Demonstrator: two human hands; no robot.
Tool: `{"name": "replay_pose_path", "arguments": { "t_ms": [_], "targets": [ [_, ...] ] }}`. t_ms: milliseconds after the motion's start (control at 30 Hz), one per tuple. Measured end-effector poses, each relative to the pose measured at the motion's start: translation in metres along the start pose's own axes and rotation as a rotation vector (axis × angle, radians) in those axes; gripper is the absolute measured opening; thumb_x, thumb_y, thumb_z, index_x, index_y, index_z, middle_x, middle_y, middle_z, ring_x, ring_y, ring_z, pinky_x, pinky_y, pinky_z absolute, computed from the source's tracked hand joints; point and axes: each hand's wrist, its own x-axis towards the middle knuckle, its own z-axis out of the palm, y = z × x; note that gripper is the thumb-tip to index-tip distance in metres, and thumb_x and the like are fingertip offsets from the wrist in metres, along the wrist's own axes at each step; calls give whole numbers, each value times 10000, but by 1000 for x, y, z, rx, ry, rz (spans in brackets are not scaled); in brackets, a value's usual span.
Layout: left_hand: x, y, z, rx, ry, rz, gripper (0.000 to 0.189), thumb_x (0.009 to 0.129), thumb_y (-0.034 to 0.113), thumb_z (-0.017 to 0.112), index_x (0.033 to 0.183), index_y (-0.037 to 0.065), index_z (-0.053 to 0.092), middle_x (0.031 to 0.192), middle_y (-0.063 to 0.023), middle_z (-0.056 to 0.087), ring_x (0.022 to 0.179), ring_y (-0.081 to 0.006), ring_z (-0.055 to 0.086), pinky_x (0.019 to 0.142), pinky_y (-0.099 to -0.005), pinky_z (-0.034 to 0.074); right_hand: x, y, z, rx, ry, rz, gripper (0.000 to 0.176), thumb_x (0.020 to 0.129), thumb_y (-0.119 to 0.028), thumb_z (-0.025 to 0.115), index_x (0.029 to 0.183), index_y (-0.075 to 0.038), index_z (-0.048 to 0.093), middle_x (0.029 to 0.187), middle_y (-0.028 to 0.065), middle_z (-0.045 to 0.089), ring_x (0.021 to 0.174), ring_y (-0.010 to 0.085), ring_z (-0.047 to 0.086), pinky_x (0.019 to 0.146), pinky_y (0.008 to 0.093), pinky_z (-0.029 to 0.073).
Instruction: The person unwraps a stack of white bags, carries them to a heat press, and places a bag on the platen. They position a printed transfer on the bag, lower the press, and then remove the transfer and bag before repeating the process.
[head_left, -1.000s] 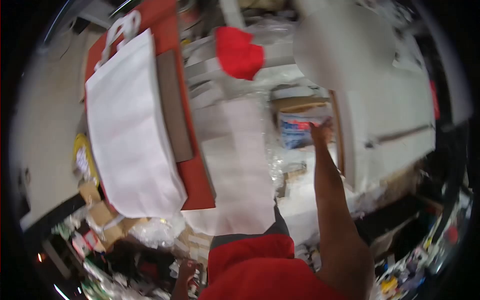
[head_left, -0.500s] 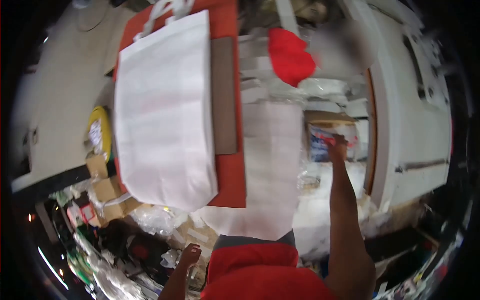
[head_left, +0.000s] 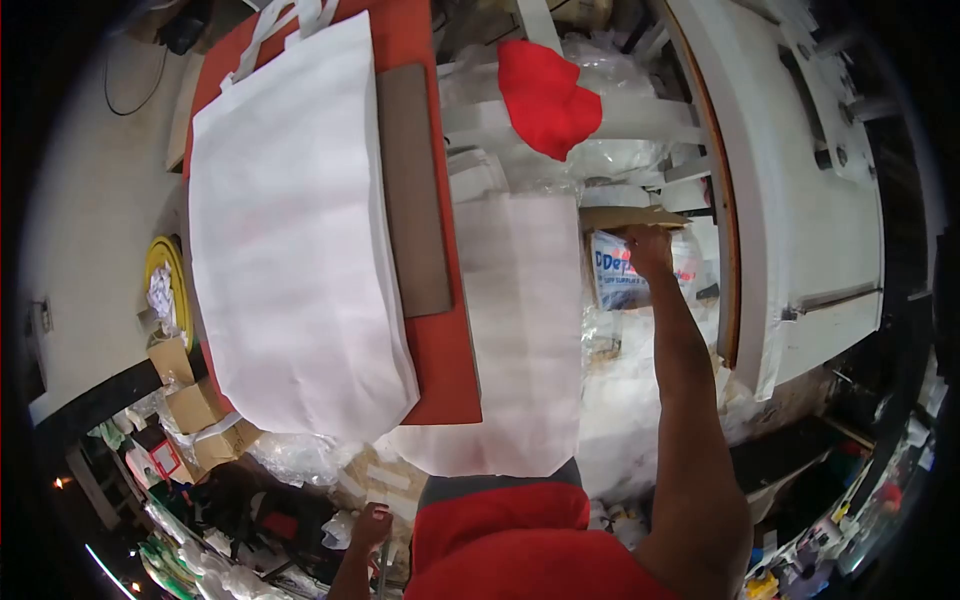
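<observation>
My right hand point(head_left: 650, 248) reaches forward to a white plastic bag point(head_left: 622, 282) with blue and red print, which sits in a cardboard box point(head_left: 630, 216). Its fingers are curled at the bag's upper edge, and the fingertips are partly hidden. Low beside my body hangs my left hand point(head_left: 374, 524), fingers loosely bent, holding nothing visible. A white tote bag point(head_left: 290, 230) with handles lies flat on a red board point(head_left: 448, 370). Next to it is a brown flat panel point(head_left: 415, 190). Another white fabric piece point(head_left: 525, 330) lies between the board and the box.
A red cloth point(head_left: 550, 100) lies farther back on a white frame. At right stands a white table-like unit point(head_left: 820, 230) with a wooden edge. Left of the board are a yellow round container point(head_left: 168, 290) and cardboard boxes point(head_left: 195, 405). Clear plastic wrap point(head_left: 300, 458) lies below.
The view has shifted, so the board and tote bag appear farther left. My right hand has moved to the printed bag's upper edge. My left hand stays low beside my body.
</observation>
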Motion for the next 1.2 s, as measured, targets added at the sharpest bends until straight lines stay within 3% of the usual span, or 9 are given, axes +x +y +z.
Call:
{"name": "replay_pose_path", "arguments": {
  "t_ms": [200,300,400,633,700,867,1067,1100,1200],
  "targets": [
    [27,24,-1,-67,22,86,283,842,221,657,1061,41,648,920,-139,708,860,-249,707,753,-370,565,-12,4,-20,-40,-17,-39,229,827,-114,648,1055,-145,649,1104,105,652,1118,286,579,1005,479,385],
    [32,52,-14,-97,4,151,275,850,202,650,1071,38,647,931,-135,706,856,-241,707,752,-351,570,-17,-6,-29,-9,299,-136,263,843,-83,615,1100,-132,643,1017,127,674,1027,313,622,976,488,407],
    [26,80,-30,-134,-3,222,258,861,175,643,1076,33,645,938,-134,703,841,-238,707,744,-341,580,-30,-5,-25,100,178,100,190,826,-37,602,1002,-75,662,835,160,692,780,384,651,843,505,459],
    [49,58,-40,-67,29,259,246,856,166,641,1057,25,642,924,-140,704,806,-247,707,730,-358,580,-52,-10,-36,197,198,14,186,797,-98,677,980,-79,652,813,115,698,780,340,662,808,465,493],
    [45,53,-43,-45,8,210,247,852,167,641,1052,23,642,917,-144,703,804,-250,706,728,-362,578,-48,-7,-35,160,-13,85,209,783,-123,708,979,-76,650,804,109,698,802,325,669,821,454,495],
    [39,39,-39,-26,-16,99,258,841,171,647,1050,20,641,898,-153,700,807,-255,705,726,-370,576,-45,-7,-40,88,-62,133,189,763,-93,721,934,-70,646,871,112,701,922,306,662,908,464,468],
    [38,49,-35,-45,-16,187,262,853,180,640,1065,26,635,909,-143,703,831,-257,704,751,-363,571,-52,-15,-47,114,312,-64,102,799,-54,649,897,-80,633,927,131,676,993,343,635,977,506,442],
    [36,58,-37,4,-64,292,263,863,186,644,1072,27,634,925,-137,705,863,-254,702,778,-361,567,-62,-21,-57,116,78,84,97,820,-93,641,915,-80,631,920,138,678,968,358,641,974,525,441],
    [9,149,-74,-14,-359,371,293,906,214,655,1133,29,646,1046,-119,714,982,-230,695,874,-339,548,-106,-78,-123,247,52,54,146,868,-60,569,984,-35,653,949,186,675,885,375,653,835,447,522]
  ]
}}
